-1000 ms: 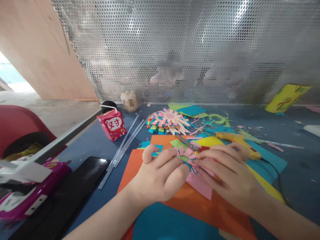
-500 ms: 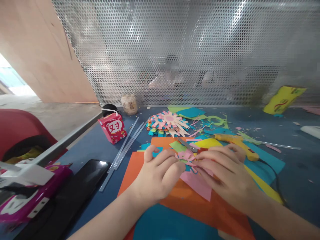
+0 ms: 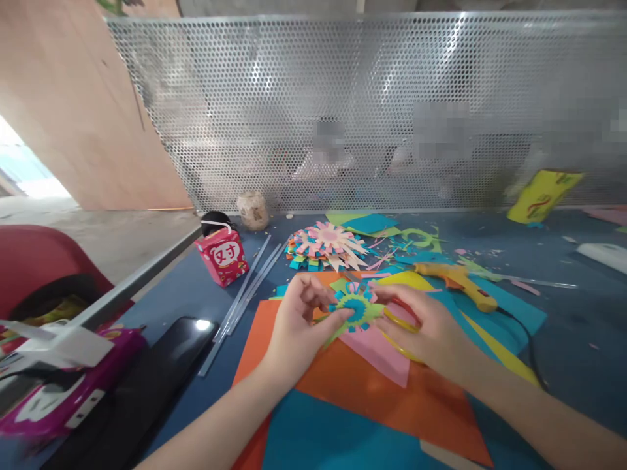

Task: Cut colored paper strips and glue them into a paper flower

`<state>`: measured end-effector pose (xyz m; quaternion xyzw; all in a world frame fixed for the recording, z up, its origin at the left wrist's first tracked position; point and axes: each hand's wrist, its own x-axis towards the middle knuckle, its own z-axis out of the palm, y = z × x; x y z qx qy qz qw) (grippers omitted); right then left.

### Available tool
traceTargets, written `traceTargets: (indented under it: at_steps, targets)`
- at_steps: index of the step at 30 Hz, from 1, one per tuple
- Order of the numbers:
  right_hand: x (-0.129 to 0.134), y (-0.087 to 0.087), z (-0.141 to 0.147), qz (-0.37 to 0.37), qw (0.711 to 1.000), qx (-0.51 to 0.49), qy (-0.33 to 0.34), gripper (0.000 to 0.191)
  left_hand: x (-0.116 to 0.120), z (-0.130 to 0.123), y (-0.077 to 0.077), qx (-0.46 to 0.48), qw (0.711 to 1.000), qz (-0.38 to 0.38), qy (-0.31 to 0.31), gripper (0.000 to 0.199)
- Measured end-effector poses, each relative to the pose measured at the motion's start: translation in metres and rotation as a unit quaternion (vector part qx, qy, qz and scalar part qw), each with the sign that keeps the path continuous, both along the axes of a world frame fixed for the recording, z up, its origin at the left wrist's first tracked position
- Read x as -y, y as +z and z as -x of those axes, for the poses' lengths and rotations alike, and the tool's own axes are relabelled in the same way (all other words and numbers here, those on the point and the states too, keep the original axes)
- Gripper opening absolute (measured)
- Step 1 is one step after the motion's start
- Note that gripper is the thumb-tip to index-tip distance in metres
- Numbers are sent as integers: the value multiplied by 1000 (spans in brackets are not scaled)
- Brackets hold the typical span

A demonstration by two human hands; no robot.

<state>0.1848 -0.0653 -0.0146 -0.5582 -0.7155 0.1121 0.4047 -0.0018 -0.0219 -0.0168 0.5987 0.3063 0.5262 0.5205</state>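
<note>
A small layered paper flower (image 3: 356,303) in blue, green and pink faces up between my hands. My left hand (image 3: 306,320) grips it from the left, the thumb pressed on its blue centre. At its right edge, my right hand (image 3: 421,320) pinches a green part with thumb and fingers. Scissors with red and yellow handles (image 3: 404,316) show beneath my right hand; their blades are mostly hidden. Under the hands lie a pink paper piece (image 3: 385,352) and an orange sheet (image 3: 357,385).
Finished-looking paper rosettes (image 3: 328,241) lie behind the hands. A yellow glue gun (image 3: 458,281) with a black cord rests at right. Clear glue sticks (image 3: 245,294), a red drink carton (image 3: 223,254) and a black phone (image 3: 142,385) are at left. A perforated metal panel (image 3: 294,98) borders the back.
The flower has been lifted and turned so its blue centre shows. My left hand has changed from curled fingers to a thumb-on-top grip. More of the scissors' handles now shows.
</note>
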Motion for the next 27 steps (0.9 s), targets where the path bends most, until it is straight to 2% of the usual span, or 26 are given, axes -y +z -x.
traceTargets:
  at_steps: [5, 10, 18, 27]
  targets:
    - [-2, 2, 5, 75, 995, -63, 13, 17, -1, -6, 0, 80, 995, 55, -37, 43]
    - [-2, 3, 4, 106, 989, -104, 11, 17, 1, -5, 1, 72, 990, 109, -49, 54]
    - [1, 6, 5, 94, 988, -88, 86, 12, 2, -3, 5, 41, 993, 105, -46, 54]
    - [1, 6, 4, 90, 988, -94, 88, 12, 2, -1, 2, 14, 995, 85, -56, 53]
